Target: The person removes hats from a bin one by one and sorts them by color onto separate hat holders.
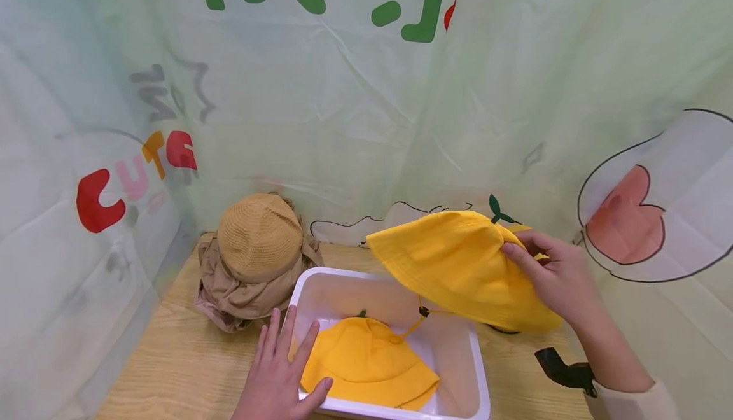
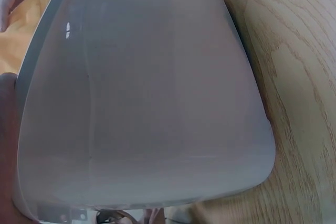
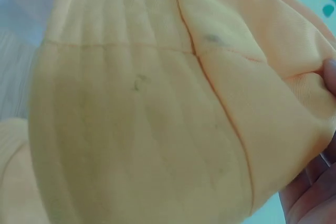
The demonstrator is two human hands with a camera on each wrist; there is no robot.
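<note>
Right hand (image 1: 558, 273) pinches a yellow cloth hat (image 1: 458, 267) over the white plastic tub (image 1: 343, 289), roomy-ish inside. Left hand (image 1: 280, 369): splayed, left rim.

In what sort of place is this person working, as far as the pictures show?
Probably an indoor work corner, perhaps screened off: a cartoon-printed curtain hangs behind and beside a wooden table, which bears a white bin with a yellow hat inside.

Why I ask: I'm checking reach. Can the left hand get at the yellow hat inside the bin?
Likely yes: the left hand, empty, is at the left rim of the bin, beside that yellow hat; the raised hat is farther right.
</note>
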